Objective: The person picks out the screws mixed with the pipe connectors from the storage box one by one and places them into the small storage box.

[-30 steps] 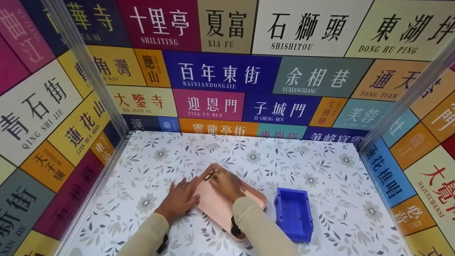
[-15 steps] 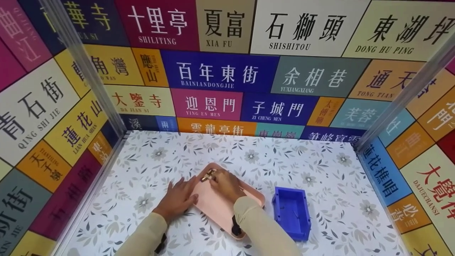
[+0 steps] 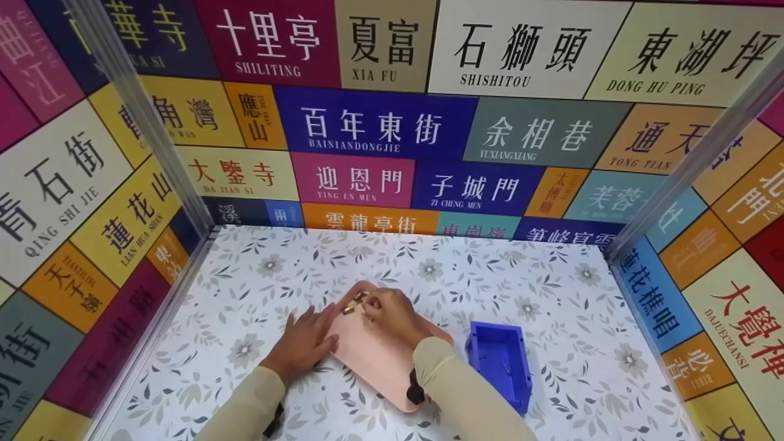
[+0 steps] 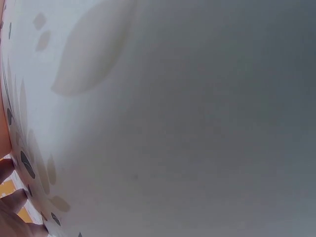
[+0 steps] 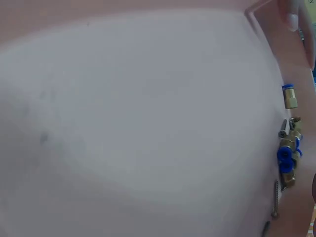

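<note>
- Brass fittings [image 3: 353, 303] with blue collars lie at the pink tray's [image 3: 373, 361] 11 o'clock corner.
- Right hand [image 3: 392, 315] pinches them with curled fingers.
- Left hand [image 3: 303, 343] lies flat, fingers spread, on the tray's 9 o'clock edge.
- Blue bin [image 3: 499, 361] sits at the tray's 3 o'clock.

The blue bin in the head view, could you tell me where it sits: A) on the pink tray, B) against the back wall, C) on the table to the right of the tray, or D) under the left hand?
C: the blue bin stands on the floral table, just right of the pink tray.
</note>
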The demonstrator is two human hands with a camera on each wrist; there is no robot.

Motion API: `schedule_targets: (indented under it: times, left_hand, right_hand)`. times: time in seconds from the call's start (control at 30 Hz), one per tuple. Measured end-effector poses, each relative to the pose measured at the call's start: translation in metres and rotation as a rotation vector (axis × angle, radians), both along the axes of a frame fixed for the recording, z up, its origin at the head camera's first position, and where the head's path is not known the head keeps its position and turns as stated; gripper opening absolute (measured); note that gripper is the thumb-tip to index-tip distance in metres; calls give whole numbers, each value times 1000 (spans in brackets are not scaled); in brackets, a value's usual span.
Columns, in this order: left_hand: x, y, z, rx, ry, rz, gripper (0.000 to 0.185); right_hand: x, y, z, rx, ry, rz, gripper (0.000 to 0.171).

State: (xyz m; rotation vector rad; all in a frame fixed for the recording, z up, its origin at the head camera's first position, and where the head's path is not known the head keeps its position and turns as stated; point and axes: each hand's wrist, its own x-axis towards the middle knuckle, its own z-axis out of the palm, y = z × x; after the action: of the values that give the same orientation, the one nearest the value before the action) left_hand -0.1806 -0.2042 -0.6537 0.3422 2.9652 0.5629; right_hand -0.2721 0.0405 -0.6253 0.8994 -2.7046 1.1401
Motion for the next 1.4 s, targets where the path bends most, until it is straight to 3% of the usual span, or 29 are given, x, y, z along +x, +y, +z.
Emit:
schedule_targets:
  times: [0.13,0.37,0.67,0.93,1.27,1.4]
  left_hand:
    - [0,0,1,0,-11,6,73]
    - [3,0,2,16,-6,10,75]
    - [3,1,4,34,-20,15,73]
    - [2,1,2,28,-17,-4,73]
    - [2,3,4,22,-68,17,73]
    - [3,3,4,16,-45,18,73]
  right_hand:
    - [0,9,7,-27,41,-15,8]
    - [4,30,24,-131,6,-39,6]
    - [11,70,48,-123,155,-48,5]
    - [21,110,66,-110,197,-53,6]
    - [38,165,74,-157,316,-58,9]
    - [48,188,72,-140,337,-55,12]
